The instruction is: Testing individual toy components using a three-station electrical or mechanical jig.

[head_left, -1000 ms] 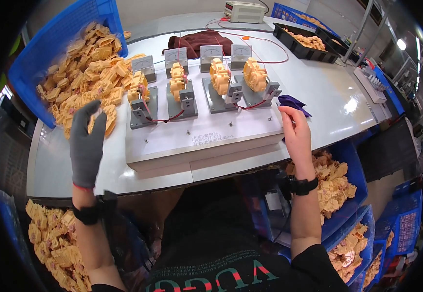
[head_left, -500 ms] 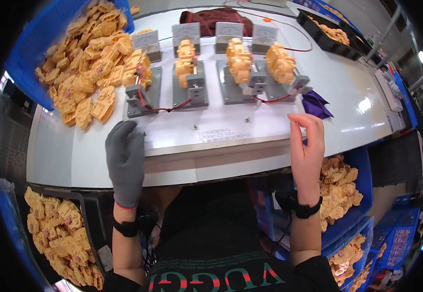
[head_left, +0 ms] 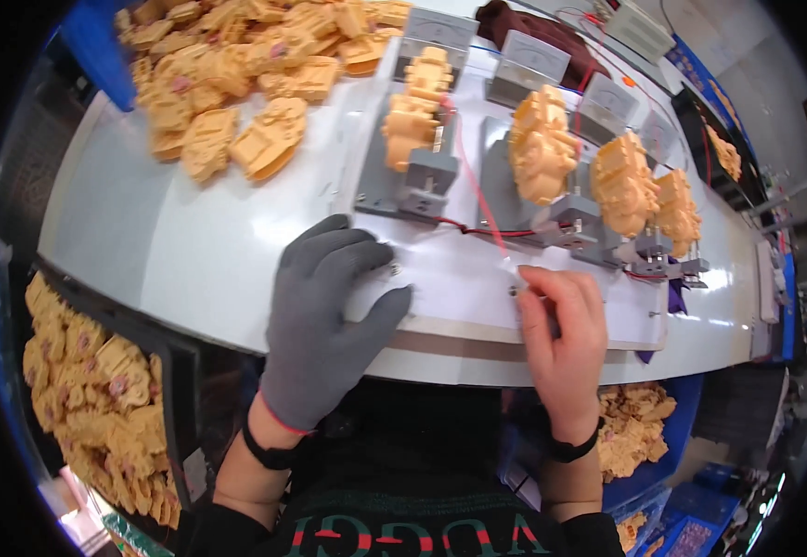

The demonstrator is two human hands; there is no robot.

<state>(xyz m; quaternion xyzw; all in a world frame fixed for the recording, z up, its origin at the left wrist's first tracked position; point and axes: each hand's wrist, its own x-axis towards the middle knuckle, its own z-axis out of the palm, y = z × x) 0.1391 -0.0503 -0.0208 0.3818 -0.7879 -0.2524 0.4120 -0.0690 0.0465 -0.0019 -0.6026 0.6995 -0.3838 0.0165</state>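
Note:
My left hand (head_left: 329, 311), in a grey knit glove, is open in front of the leftmost grey test stand (head_left: 380, 190), fingers spread and holding nothing. To its right, my bare right hand (head_left: 566, 339) has thumb and forefinger closed just above the board's front. A thin pinkish-red strip (head_left: 477, 190) runs from the leftmost stand down to these fingertips; whether it is wire or tape is unclear. A pale orange plastic assembly (head_left: 413, 130) sits on that stand. A second assembly (head_left: 541, 144) and more stand on the stands to the right.
Grey meters (head_left: 436, 39) stand behind the stands. Loose pale orange assemblies (head_left: 271, 139) spill from a blue bin (head_left: 97, 46) at the far left. Filled bins flank my body below the white table (head_left: 143, 223). A dark red cloth (head_left: 533, 32) lies at the back.
The view has swung left, so stands and parts appear farther right. My left hand has spread its fingers. My right hand has moved left along the stands, and the strip now reaches its fingertips.

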